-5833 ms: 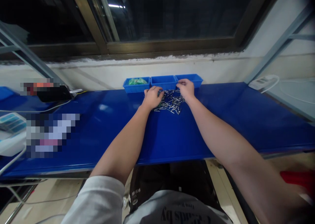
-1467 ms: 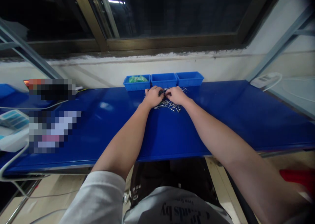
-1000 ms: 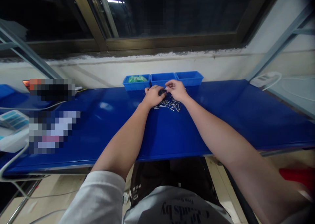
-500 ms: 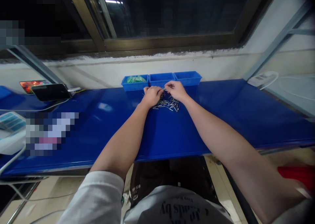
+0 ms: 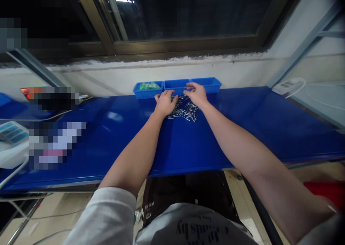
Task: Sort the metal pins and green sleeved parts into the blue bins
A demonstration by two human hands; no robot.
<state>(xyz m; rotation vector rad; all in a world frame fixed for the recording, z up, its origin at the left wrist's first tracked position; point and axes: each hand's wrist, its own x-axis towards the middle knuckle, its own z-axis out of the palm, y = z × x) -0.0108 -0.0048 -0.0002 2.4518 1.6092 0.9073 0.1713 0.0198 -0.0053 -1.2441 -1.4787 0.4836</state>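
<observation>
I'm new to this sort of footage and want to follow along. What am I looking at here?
There's no machine: these are a person's bare hands, seen by a camera worn on the head, looking forward and down. On the blue table lies a loose pile of thin metal pins. Behind it stand three blue bins in a row; the left one holds something green. The left hand is palm down at the pile's left side. The right hand is at the pile's far right, its fingertips near the middle bin. Whether either holds a pin is too small to tell.
</observation>
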